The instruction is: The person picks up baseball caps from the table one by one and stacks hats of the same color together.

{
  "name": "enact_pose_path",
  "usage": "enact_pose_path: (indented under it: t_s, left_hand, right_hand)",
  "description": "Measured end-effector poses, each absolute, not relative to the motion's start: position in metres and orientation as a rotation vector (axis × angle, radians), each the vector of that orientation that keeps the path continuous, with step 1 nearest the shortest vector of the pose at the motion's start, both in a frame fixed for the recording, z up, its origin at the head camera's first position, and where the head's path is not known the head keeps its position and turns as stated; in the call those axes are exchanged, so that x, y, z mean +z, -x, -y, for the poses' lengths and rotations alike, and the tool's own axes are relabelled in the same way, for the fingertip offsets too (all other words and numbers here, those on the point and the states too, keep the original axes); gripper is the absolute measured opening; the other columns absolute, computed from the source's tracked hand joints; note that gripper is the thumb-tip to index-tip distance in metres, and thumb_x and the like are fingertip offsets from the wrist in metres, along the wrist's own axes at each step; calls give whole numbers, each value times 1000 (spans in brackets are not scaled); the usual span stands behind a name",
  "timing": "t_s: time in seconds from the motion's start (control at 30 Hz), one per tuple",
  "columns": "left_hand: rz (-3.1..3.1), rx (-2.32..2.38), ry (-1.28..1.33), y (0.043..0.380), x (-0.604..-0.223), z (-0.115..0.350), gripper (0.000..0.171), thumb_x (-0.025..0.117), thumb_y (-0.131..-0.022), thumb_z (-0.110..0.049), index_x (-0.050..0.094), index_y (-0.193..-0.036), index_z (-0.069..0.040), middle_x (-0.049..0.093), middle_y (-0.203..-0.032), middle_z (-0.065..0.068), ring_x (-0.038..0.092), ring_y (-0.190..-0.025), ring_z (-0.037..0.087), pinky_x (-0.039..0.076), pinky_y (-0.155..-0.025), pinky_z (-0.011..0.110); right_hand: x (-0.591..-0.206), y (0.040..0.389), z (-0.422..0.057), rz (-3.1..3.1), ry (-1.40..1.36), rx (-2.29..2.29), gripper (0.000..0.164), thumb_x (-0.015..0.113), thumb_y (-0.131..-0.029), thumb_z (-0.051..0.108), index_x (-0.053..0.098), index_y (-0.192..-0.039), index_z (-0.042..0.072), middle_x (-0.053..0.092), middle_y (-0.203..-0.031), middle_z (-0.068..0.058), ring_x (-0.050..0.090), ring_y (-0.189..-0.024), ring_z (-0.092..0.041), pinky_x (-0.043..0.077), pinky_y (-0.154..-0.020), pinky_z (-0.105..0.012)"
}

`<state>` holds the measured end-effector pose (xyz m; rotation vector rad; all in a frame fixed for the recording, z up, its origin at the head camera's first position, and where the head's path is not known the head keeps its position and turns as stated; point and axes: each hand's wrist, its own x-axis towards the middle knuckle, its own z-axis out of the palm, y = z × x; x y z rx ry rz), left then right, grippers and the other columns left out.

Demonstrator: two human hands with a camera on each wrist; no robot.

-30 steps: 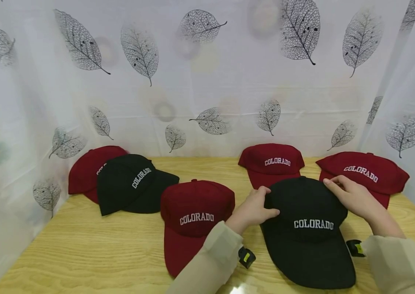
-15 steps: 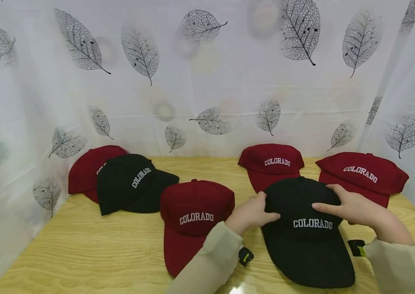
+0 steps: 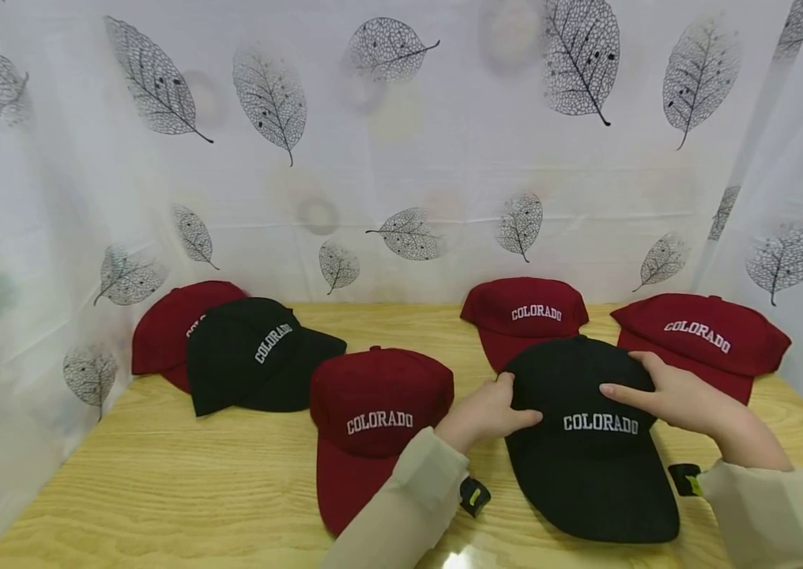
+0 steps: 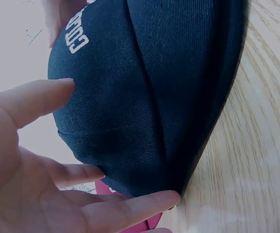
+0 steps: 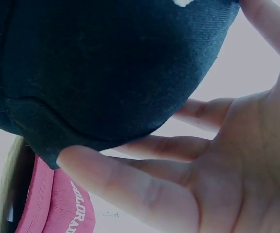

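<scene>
A black baseball cap [image 3: 589, 474] with white COLORADO lettering faces me, right of centre. My left hand [image 3: 484, 412] touches the cap's left side, thumb toward the front; the left wrist view shows its fingers [image 4: 144, 206] fairly straight against the fabric. Across the crown, my right hand [image 3: 686, 399] holds the upper right side, its thumb on the front panel. Several right fingers pass behind the crown [image 5: 115, 68], so their tips are partly hidden. Left of my left hand sits a red cap [image 3: 382, 411].
Behind the black cap stand a red cap [image 3: 525, 308] and, farther right, another red cap [image 3: 703, 336]. At the left, a second black cap [image 3: 245, 356] overlaps a red cap [image 3: 160, 332]. A leaf-patterned curtain [image 3: 401, 158] borders the wooden table [image 3: 181, 482].
My right hand has shifted its hold, bringing the thumb onto the front of the crown. The black cap has moved slightly up in the head view. The left hand has barely moved.
</scene>
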<state>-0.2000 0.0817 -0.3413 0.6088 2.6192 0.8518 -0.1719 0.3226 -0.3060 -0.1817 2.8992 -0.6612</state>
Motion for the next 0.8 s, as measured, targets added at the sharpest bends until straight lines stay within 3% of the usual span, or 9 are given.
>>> enact_pose_path:
  t_s: [0.8]
  left_hand:
    - [-2611,836,-595,198,-339,-80,68,60,-81,-40,35,-132,-3,45,-128,6,43,-114,14,35,-93,27]
  right_hand:
    - [-306,170,-320,-2904,178,-617,83,50,-84,48,22,-126,-17,41,-116,-36,44,-101,-46,37,-78,-57]
